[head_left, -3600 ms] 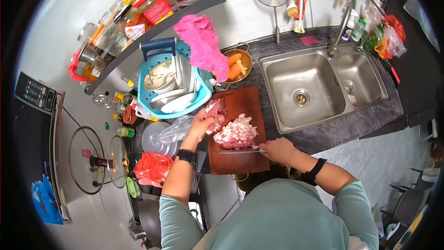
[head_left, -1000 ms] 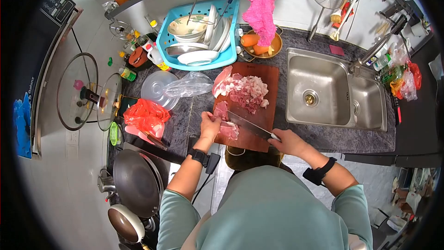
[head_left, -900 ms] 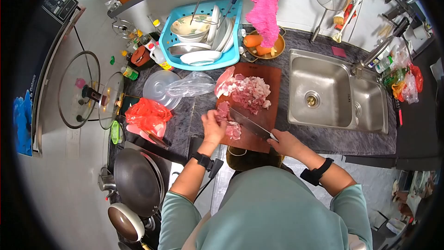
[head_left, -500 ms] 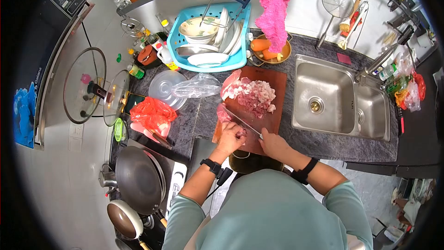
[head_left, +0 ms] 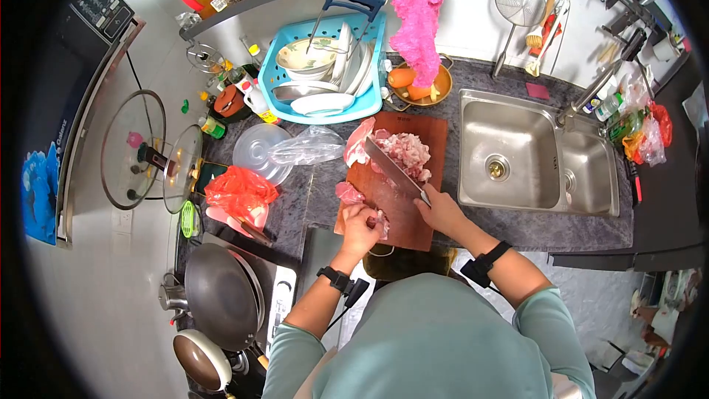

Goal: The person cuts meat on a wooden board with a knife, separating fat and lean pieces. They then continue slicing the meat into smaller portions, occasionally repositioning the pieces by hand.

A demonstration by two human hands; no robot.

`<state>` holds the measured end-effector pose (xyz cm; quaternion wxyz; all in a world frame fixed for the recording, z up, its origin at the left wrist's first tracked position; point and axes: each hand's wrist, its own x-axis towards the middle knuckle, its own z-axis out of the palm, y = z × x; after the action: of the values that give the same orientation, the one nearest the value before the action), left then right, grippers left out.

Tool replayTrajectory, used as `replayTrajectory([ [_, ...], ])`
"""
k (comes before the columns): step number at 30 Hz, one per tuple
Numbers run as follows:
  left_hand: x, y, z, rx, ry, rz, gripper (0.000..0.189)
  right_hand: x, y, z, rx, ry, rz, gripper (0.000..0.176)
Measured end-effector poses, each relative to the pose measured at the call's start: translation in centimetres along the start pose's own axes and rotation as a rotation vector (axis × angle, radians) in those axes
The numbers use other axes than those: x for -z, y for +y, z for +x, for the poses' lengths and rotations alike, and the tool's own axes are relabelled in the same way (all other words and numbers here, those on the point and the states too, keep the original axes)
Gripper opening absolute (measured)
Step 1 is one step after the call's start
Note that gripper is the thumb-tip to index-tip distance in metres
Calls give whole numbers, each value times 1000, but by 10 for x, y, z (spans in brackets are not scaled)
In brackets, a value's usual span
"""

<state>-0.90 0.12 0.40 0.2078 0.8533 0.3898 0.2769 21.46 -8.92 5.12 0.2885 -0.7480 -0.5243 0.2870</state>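
My right hand grips the handle of a kitchen knife. Its broad blade slants up and left over the wooden cutting board, beside a heap of diced raw meat. With fingers curled, my left hand holds a piece of meat against the near left part of the board. Just above that hand lies another pink piece of meat. A larger slab of meat rests at the board's far left corner, partly off the edge.
Right of the board is a double steel sink. Behind stand a blue dish basket and a pan with carrots, a pink cloth hanging over it. A red plastic bag, plastic lids and a wok are at left.
The knife has moved up and away from my left hand, its blade now reaching toward the diced heap and slab. My left hand stays on the meat. The whole view has shifted slightly.
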Motion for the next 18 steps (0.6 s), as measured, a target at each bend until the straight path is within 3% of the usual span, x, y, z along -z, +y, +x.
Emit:
replayTrajectory([
  [4, -1, 9, 21, -20, -2, 106, 17, 16, -4, -11, 41, 26, -15, 28],
  [5, -15, -4, 27, 7, -38, -61, 20, 18, -4, -13, 38, 34, -27, 27],
  [9, -35, 8, 56, -207, -70, -133, 33, 21, 3, -19, 3, 71, -11, 27],
  [12, -45, 5, 58, -82, -234, -37, 33, 27, 4, -25, -14, 68, -49, 30],
  [18, -38, -18, 36, -186, -119, -173, 13, 29, 7, -38, 3, -5, 43, 28],
])
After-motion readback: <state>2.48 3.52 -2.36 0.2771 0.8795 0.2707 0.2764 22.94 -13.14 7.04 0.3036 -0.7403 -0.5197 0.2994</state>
